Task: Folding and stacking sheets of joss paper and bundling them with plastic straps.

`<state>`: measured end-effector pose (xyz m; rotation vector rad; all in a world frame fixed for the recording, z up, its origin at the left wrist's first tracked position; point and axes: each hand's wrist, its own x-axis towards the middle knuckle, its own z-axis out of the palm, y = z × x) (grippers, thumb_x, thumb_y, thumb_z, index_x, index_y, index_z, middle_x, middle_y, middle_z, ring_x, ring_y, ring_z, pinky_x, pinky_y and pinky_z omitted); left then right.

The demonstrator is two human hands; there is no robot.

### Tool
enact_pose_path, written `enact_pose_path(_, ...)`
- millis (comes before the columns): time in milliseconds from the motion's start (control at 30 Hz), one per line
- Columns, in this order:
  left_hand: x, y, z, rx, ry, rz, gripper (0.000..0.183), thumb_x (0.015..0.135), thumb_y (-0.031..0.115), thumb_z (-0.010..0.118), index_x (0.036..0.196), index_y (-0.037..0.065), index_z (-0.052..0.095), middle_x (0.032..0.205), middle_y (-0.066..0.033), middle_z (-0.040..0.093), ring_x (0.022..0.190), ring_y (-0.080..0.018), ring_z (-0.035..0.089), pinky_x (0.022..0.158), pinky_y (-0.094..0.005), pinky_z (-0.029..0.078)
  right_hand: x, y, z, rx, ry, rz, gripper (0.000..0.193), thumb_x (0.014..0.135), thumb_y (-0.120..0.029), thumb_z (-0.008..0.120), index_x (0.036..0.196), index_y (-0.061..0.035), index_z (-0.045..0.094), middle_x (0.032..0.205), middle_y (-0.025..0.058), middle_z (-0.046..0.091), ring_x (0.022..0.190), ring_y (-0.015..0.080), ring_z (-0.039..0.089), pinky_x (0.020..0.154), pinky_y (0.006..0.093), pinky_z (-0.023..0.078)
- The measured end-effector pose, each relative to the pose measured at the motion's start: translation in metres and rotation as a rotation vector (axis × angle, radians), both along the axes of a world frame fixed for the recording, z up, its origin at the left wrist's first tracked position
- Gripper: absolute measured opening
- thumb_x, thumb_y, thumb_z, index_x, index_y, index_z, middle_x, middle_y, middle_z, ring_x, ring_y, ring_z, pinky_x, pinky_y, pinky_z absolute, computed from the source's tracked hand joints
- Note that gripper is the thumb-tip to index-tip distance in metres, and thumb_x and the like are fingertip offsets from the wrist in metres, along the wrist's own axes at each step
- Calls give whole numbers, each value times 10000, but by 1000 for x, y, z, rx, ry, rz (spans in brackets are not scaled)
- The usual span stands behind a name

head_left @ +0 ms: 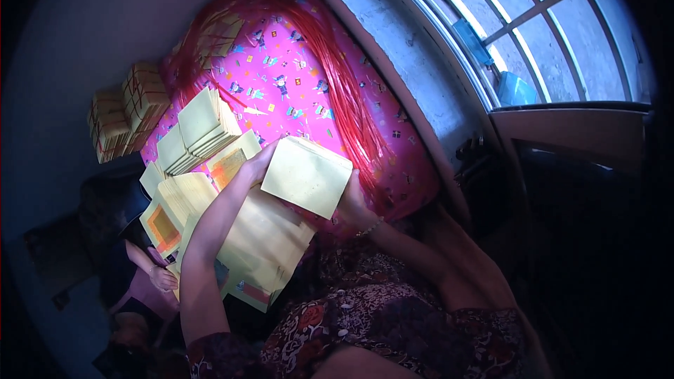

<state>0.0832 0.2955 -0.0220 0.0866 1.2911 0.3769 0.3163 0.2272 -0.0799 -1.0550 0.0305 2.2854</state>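
Between my two hands is a squared stack of pale yellow paper sheets, held tilted above a larger pile of pale paper. My left hand grips its left edge, fingers partly hidden by the paper. On the opposite edge my right hand is closed, its fingertips hard to make out. Beside my left forearm lie sheets with an orange patch and another upright-packed stack. Farther back, several cream paper bundles lean together.
A pink printed cloth covers the table. Long red plastic strands curve across its back and right side. Bundles tied with red string stand at the left. Another person's hand is near the paper at lower left. A barred window is at upper right.
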Motion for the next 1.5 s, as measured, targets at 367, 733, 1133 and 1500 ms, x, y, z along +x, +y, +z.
enact_pose_path(367,-43,1,-24,433,672,-239,487,982,331,529,1360,25,497,1245,-97,602,1166,-203,576,989,-336,443,-5,187,-2,980,-989,206,272,984,-297,539,1014,-34,603,861,111,611,790,213,597,749,361,472)
enact_pose_path(733,21,0,115,905,562,18,355,962,194,581,1275,25,568,1167,-164,629,1126,-256,614,953,-363,489,-147,352,-61,1742,-1647,598,370,752,-302,766,978,-64,594,954,162,623,897,348,627,736,462,526)
enact_pose_path(1133,19,-14,119,804,512,131,366,968,207,569,1293,39,564,1124,-130,667,971,-174,651,874,-313,512,-146,327,1,1801,-1155,503,111,862,-74,584,972,-84,566,897,159,632,803,351,642,652,458,506)
enact_pose_path(1500,5,10,125,557,-197,1100,312,870,365,726,989,105,602,1021,-67,629,985,-201,588,917,-366,461,-53,238,200,1725,-115,1204,59,925,-39,610,953,-3,573,862,46,602,830,96,567,764,282,482)
